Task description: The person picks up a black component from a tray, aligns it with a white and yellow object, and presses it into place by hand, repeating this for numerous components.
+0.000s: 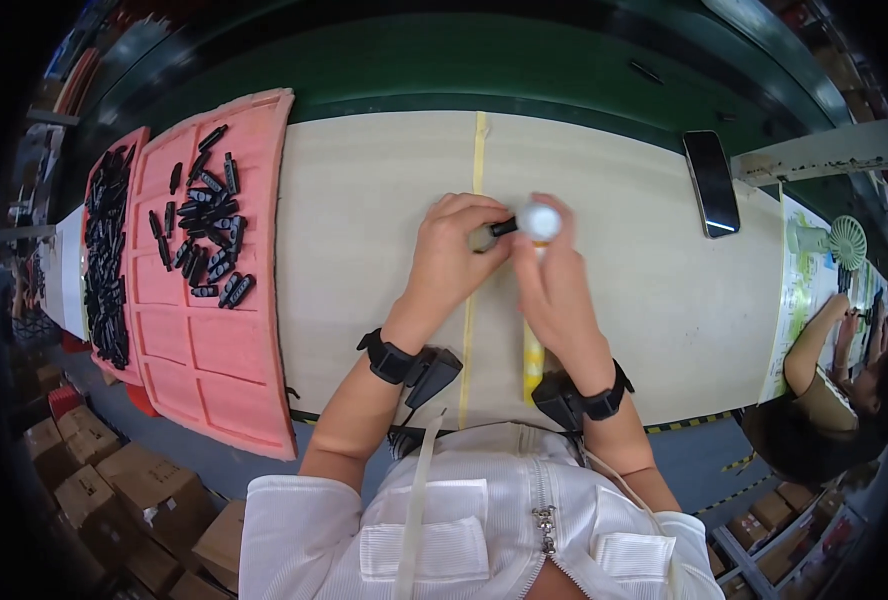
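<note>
My left hand (446,248) is closed over the middle of the table, its fingertips pinching a small black cylindrical piece (504,227) that points to the right. A pale roundish bit shows between the thumb and fingers; what it is I cannot make out. Just to the right, my right hand (556,285) is closed around a white round-ended object (539,222), blurred by motion, with some yellow-orange below it. Its white end is beside the tip of the black piece; whether they touch I cannot tell. Below the right hand lies a yellow-and-white strip-like item (533,362), partly hidden by the wrist.
Left on the table is a pink sectioned foam tray (164,345) with several black pieces (204,225); another pile (111,260) lies beyond it. A phone (712,185) lies at the right, near a small green fan (848,242). A co-worker's arm (814,345) is at far right.
</note>
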{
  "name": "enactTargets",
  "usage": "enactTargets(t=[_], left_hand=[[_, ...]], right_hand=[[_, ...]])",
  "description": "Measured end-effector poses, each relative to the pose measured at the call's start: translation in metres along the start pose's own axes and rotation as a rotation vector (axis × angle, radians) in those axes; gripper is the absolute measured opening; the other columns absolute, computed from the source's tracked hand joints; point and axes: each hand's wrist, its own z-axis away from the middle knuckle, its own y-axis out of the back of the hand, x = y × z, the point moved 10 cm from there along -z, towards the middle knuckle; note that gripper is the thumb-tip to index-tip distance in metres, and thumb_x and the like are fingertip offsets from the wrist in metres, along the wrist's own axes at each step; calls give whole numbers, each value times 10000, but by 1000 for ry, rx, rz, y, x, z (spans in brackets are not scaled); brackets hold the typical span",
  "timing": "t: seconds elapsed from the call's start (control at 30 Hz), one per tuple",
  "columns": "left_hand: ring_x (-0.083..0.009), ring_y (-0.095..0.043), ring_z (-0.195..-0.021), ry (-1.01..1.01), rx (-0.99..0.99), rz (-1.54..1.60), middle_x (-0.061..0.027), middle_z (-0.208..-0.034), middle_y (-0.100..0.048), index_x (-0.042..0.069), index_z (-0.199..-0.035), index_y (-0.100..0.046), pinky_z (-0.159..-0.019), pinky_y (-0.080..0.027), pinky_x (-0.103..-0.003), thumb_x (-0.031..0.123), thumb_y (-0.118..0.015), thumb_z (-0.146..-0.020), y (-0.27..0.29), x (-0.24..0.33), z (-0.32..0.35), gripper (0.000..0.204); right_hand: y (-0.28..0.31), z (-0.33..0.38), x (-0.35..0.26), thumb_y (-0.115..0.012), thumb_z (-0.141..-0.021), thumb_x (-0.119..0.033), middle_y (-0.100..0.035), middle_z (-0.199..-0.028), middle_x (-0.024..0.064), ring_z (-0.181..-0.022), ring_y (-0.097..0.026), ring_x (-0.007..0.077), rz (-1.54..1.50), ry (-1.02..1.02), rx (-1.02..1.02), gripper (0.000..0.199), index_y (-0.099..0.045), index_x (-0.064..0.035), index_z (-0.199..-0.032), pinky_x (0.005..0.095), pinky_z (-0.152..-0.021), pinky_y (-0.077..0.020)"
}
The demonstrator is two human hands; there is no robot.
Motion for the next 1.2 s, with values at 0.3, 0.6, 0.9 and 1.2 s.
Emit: enactTargets(t=[0.3,0.6,0.9,1.2], left_hand=[[-236,-696,-963,-29,-31,-36,-78,-1031,-743,22,-993,-752,-866,-550,-350,25,-800,-753,0,8,3,245],[-140,-704,-927,441,-125,774,-124,-1030,-739,-75,-1057,-716,-855,-572,-254,-27,-736,-898,-21,-22,16,168],[-127,-711,-886,377,-145,753,-124,-1007,-748,-65,-1099,-717,-787,-577,-236,-1,-729,-914,-26,-10,17,196],[-181,-707,-775,392,286,428,-121,-1013,-735,28,-1233,-619,-651,-559,-282,261,-597,-1033,89,-42,25,308]], right_hand=[[40,3,24,-585,-1010,-169,-621,-919,61,-539,-541,84,-278,-160,259,495,-381,-30,-1439,227,-456,-444],[32,2,20,-700,-943,-138,-611,-994,57,-543,-529,62,-357,-132,194,563,-422,-30,-1421,215,-437,-425],[31,3,18,-704,-959,-186,-621,-1003,58,-566,-533,60,-348,-100,180,577,-409,-29,-1429,212,-448,-429],[19,5,25,-697,-969,-218,-622,-1003,48,-576,-529,71,-313,-177,116,583,-397,-29,-1431,228,-469,-447]])
